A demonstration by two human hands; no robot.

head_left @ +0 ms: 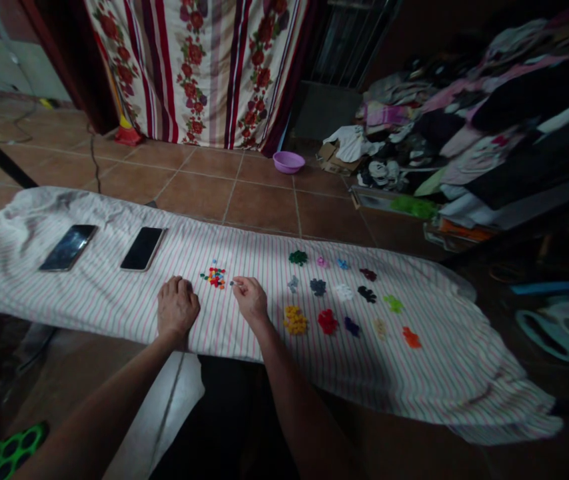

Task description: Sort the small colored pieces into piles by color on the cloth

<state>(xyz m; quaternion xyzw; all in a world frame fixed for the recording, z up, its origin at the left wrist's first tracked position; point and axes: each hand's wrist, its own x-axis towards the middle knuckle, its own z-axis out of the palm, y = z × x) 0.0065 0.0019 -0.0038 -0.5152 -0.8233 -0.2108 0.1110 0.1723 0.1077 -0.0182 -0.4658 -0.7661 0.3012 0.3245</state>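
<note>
Centre of the frame — pinching a small dark piece (232,283) between thumb and forefinger of the right hand (250,299), with fingertips closing on it just beside the right edge of a mixed pile (214,277). Probably weighing next to nothing, and seeming stiff rather than soft, to judge by the crisp little specks nearby. Perhaps slipping or flicking away if squeezed off-centre, though hardly looking fragile. Calling for a light fingertip hold on opposite edges, without needing the palm.

Looking dark grey or nearly black, tiny and blunt in outline — showing too small for telling exact shape or finish. Contrasting with the red, yellow, green and blue of the mixed pile, and coming close in tone to a dark grey heap (318,287) right of centre. Resting the left hand (178,308) knuckles up on the striped cloth (114,297), left of the mixed pile, with fingers bending and lying close together; not showing whether anything is under the palm, so not telling. Seeing a yellow heap (295,321) lower, right of centre.
</note>
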